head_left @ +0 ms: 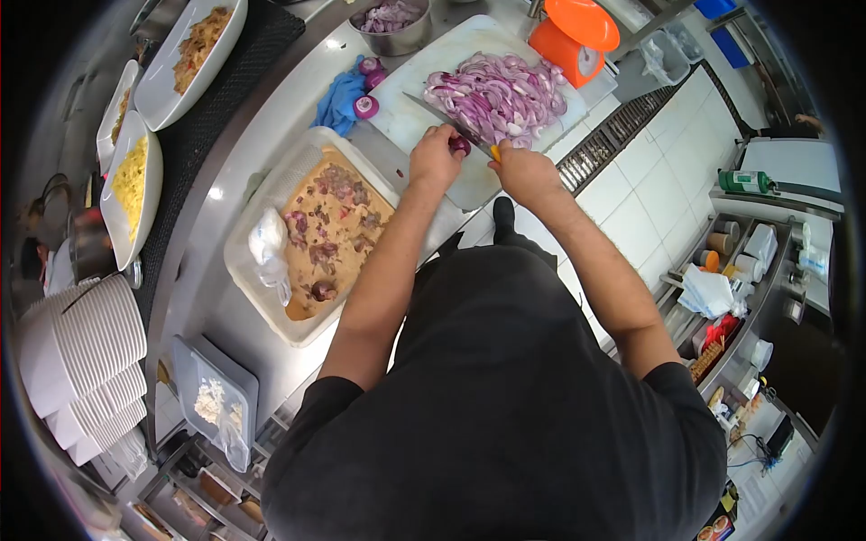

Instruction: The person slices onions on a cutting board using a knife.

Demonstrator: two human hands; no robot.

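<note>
My left hand (437,159) is closed on a red onion piece (460,145) at the near part of the white cutting board (410,110). Closed round the yellow handle of a knife (495,153) is my right hand (529,173). The knife's blade lies beside the onion piece and points up and left over the board. A large pile of sliced red onion (496,95) covers the far right part of the board. Peeled onions (366,107) sit at its left edge, next to a blue cloth (340,101).
A plastic tub (239,252) of brownish food stands left of my left forearm. Behind the board are a metal bowl (392,41) of onions and an orange scale (559,52). Food dishes (152,180) and stacked white bowls (108,334) line the far left.
</note>
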